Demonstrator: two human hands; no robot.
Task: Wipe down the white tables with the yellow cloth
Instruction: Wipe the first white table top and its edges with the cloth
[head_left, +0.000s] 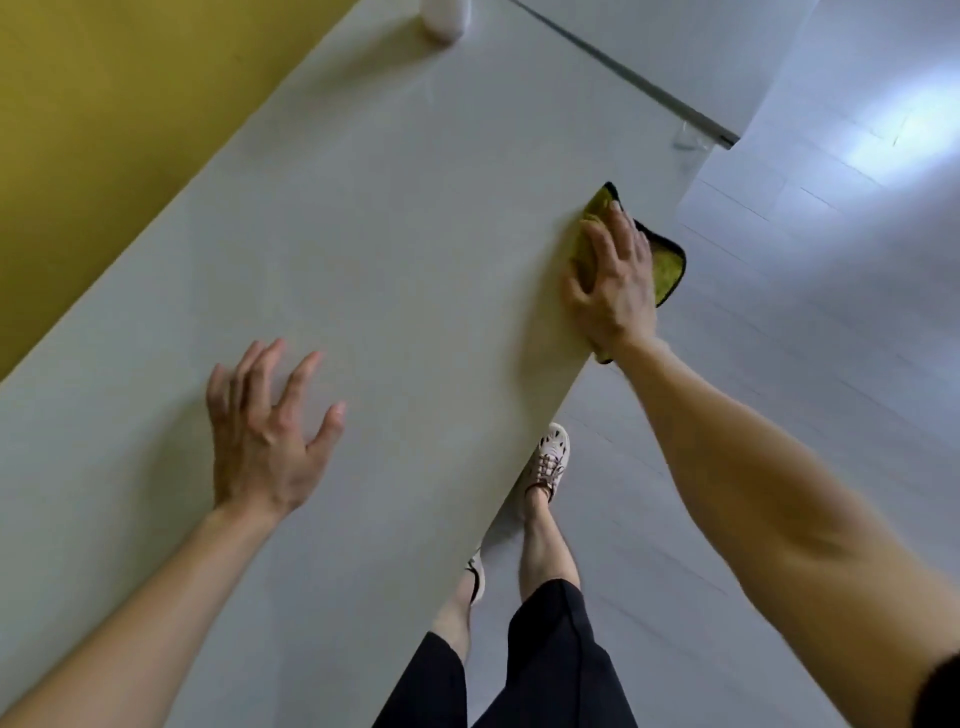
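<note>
1. So the right hand (615, 275) is spread flat on top of the yellow cloth (667, 265), pressing it down at the right edge of the white counter (363, 234), right of centre in the frame. Fingers are spread out and flat, not bunched around it, so it's a palm-press and not a pinch grip. Part of the cloth hangs over the edge past the hand.

2. The left hand (265, 431) is in the lower left of centre, fingers loosely spread, holding nothing. Can't really tell if it's resting on the counter or hovering just above it.

3. Progress-wise, I'd call it mid-wipe. The cloth is at the near edge, so this looks like the edge strip of this counter getting done.

4. What's actually clean already? Honestly hard to say. The surface looks evenly pale with no obvious wet streaks, and the footage is a bit soft, so I wouldn't swear to any of it.

5. Probably left on this counter is the far end up toward the top of the frame, where a white container (445, 18) sits. It'd need wiping around or lifting.

6. There's a second white counter (675, 47) in the upper right, past a dark gap. The task says tables, plural, so that one likely still needs doing.
</note>
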